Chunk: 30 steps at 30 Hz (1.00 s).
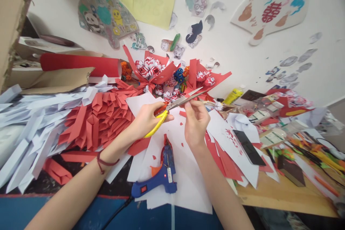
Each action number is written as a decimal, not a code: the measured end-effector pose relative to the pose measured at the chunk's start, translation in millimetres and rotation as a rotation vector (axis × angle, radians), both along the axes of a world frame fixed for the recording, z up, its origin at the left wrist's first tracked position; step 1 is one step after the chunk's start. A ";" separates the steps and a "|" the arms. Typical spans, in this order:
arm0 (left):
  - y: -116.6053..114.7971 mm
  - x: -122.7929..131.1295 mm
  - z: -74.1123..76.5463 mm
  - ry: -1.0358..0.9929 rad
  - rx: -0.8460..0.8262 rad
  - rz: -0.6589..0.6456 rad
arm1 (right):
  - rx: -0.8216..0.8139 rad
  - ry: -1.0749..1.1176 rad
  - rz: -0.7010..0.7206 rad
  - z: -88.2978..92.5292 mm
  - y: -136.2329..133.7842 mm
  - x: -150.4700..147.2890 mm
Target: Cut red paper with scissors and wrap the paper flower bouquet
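Note:
My left hand [147, 120] grips yellow-handled scissors [172, 107], whose blades are slightly apart and point right and up. My right hand [196, 122] pinches a small red paper piece [188, 97] right at the blades; the piece is mostly hidden by my fingers. Both hands hover over white paper sheets [183, 172] sprinkled with small red scraps. A blue glue gun [159, 179] lies on the sheets just below my hands.
Folded red paper pieces [102, 118] and white folded strips [35, 118] are heaped at left. Red paper bouquets [172, 73] stand behind the hands. A black phone [249, 147], a red roll [81, 63] and cluttered supplies [296, 129] fill the wooden table at right.

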<state>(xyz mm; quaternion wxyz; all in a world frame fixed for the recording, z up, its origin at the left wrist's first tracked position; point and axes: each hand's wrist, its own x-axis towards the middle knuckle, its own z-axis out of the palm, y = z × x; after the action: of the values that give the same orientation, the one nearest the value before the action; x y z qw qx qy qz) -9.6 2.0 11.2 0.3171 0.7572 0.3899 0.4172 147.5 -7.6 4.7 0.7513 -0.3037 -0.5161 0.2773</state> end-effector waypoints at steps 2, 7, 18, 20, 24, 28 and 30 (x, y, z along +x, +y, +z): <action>0.0 -0.1 -1.2 0.001 0.001 0.008 | -0.005 -0.015 -0.012 -0.1 0.0 0.2; 0.7 0.2 -3.3 0.013 0.016 0.021 | -0.013 -0.018 -0.012 -1.3 1.2 1.1; 2.4 0.1 -3.7 -0.159 -0.112 0.070 | -0.170 -0.043 0.222 -1.8 4.4 7.0; 1.8 -0.2 -0.3 -0.219 -0.098 0.123 | -0.191 -0.092 0.252 -1.8 3.9 8.7; -2.3 -1.1 9.7 -0.326 -0.095 0.194 | -0.215 -0.263 0.264 0.3 0.8 10.5; -4.6 -2.9 12.5 -0.393 -0.110 0.147 | -0.174 -0.435 0.284 3.5 -1.6 10.5; -3.9 -3.9 10.8 -0.411 -0.122 0.117 | -0.132 -0.501 0.283 3.5 -0.9 10.7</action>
<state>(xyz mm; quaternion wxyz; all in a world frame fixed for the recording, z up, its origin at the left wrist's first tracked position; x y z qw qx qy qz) -13.5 -1.9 22.0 0.4104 0.6119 0.3849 0.5559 158.1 -8.6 8.2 0.5330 -0.3358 -0.7036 0.3288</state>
